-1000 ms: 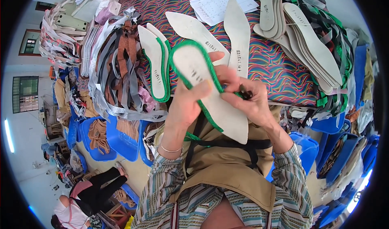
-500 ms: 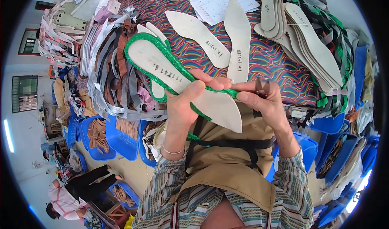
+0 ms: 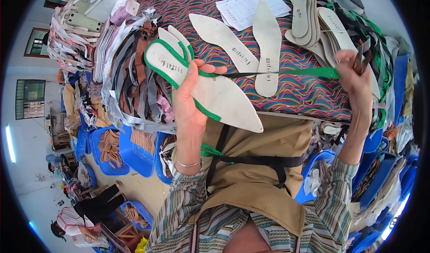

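Our left hand (image 3: 190, 98) grips an insole (image 3: 226, 98), our right hand (image 3: 355, 78) ribbon (image 3: 311, 72) and scissors (image 3: 362, 58), in apparent edging needing snug pressing next.

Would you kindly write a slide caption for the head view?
Left hand holds a green-edged insole while the right hand holds a taut green-and-black strip over the patterned tabletop.

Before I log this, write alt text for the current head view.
A left hand holds a white, pointed insole partly edged in glittery green; the right hand grips a dark metal tool and a green-and-black strip stretched between the hands. Beyond, more white insoles lie on a multicoloured wavy-patterned cloth.
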